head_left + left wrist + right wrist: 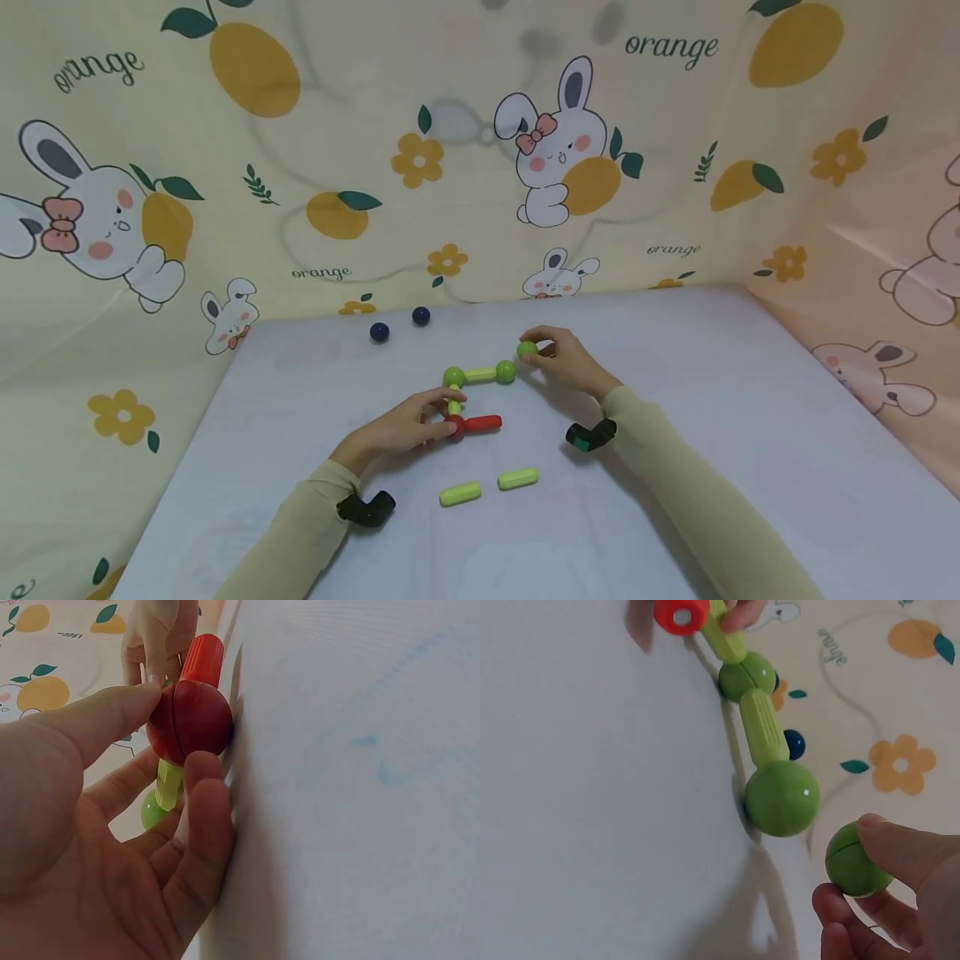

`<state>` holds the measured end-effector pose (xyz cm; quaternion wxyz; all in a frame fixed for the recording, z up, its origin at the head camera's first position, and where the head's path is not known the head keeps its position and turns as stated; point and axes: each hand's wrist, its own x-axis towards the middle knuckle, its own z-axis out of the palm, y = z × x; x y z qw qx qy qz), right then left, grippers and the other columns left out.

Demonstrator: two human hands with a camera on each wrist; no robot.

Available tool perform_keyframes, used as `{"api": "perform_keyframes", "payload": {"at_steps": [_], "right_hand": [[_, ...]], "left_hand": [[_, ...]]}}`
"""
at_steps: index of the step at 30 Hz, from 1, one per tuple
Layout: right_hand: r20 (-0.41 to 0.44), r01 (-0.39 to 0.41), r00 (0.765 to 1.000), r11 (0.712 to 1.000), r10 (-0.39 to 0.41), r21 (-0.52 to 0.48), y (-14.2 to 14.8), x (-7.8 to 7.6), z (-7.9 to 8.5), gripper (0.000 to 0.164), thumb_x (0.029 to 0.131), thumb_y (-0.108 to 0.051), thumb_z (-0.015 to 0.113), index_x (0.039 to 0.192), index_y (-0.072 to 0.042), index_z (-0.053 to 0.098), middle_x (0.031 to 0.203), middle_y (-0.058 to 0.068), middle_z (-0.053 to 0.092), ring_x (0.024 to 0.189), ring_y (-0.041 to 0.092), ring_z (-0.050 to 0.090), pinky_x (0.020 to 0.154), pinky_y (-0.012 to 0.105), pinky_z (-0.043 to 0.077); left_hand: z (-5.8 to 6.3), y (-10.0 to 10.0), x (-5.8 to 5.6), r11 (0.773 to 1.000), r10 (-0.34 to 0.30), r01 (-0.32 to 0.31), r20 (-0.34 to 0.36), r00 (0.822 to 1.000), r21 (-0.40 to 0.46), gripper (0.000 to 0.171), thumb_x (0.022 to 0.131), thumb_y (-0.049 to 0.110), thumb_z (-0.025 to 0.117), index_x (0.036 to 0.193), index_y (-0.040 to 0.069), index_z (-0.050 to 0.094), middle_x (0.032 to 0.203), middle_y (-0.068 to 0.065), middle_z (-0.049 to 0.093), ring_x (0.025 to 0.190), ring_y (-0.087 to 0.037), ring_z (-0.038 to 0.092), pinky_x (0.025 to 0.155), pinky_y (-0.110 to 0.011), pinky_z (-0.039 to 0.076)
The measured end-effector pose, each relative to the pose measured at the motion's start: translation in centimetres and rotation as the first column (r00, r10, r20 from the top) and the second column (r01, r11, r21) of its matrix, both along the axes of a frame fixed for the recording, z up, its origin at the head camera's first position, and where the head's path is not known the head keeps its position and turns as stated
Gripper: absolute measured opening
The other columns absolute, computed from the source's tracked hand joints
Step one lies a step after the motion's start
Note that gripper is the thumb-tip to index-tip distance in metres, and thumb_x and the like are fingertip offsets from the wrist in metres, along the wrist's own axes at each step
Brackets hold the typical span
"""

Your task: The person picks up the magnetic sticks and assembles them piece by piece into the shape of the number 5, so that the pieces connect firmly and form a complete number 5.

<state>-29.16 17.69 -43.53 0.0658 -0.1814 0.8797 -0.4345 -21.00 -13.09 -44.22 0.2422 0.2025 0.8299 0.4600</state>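
Observation:
A joined toy piece lies on the white table: a red ball [196, 724] with a red stick [483, 424], a light-green stick leading to a green ball [453, 377], then another light-green stick [480, 376] ending in a second green ball [782, 798]. My left hand [401, 429] holds the red ball, thumb on one side and curled fingers around the other. Between thumb and fingertips, my right hand [568, 365] pinches a separate green ball [853, 860], a short way right of the piece's end ball.
Two loose light-green sticks, one at left [460, 494] and one at right [518, 478], lie nearer the front. Two dark blue balls, one here [379, 332] and one farther back [422, 316], rest near the printed cloth backdrop [465, 75]. Each wrist wears a black band.

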Motion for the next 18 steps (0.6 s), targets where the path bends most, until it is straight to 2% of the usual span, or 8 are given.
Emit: {"api": "perform_keyframes", "payload": {"at_steps": [4,9,14,18], "right_hand": [[-0.014,-0.018,1.000,1.000,0.018,-0.010,0.0,0.9,0.5,0.036,0.096,-0.017,0.070,0.128,-0.004,0.063,0.132,0.017,0.065,0.100,0.027,0.067,0.090,0.040,0.055],[-0.032,-0.068,0.997,0.998,0.068,-0.011,0.0,1.9,0.7,0.036,0.096,-0.014,0.069,0.128,0.000,0.062,0.131,0.018,0.066,0.096,0.023,0.069,0.087,0.034,0.055],[-0.022,-0.125,0.992,0.992,0.124,-0.029,0.0,2.7,0.7,0.039,0.095,-0.009,0.070,0.130,0.003,0.060,0.131,0.020,0.064,0.094,0.022,0.070,0.085,0.031,0.055],[0.003,-0.161,0.987,0.987,0.161,-0.011,-0.1,3.5,0.9,0.037,0.094,-0.007,0.070,0.129,0.000,0.062,0.132,0.018,0.064,0.093,0.020,0.070,0.084,0.031,0.056]], "left_hand": [[0.1,0.0,0.0,1.000,-0.001,0.001,0.003,1.000,0.002,0.042,0.101,0.017,0.061,0.142,0.015,0.052,0.121,-0.012,0.055,0.071,-0.017,0.053,0.066,-0.026,0.045],[0.1,-0.1,0.1,1.000,-0.007,0.007,-0.011,1.000,-0.002,0.042,0.101,0.018,0.061,0.142,0.014,0.051,0.121,-0.012,0.055,0.070,-0.017,0.053,0.065,-0.026,0.045],[-0.1,-0.2,0.0,1.000,-0.001,0.001,-0.008,1.000,-0.024,0.043,0.101,0.021,0.061,0.142,0.017,0.052,0.124,-0.011,0.055,0.067,-0.016,0.050,0.062,-0.025,0.043],[-0.3,-0.2,0.0,1.000,-0.004,0.004,-0.005,1.000,-0.025,0.043,0.101,0.022,0.062,0.142,0.018,0.052,0.125,-0.012,0.055,0.067,-0.016,0.050,0.062,-0.025,0.043]]}}
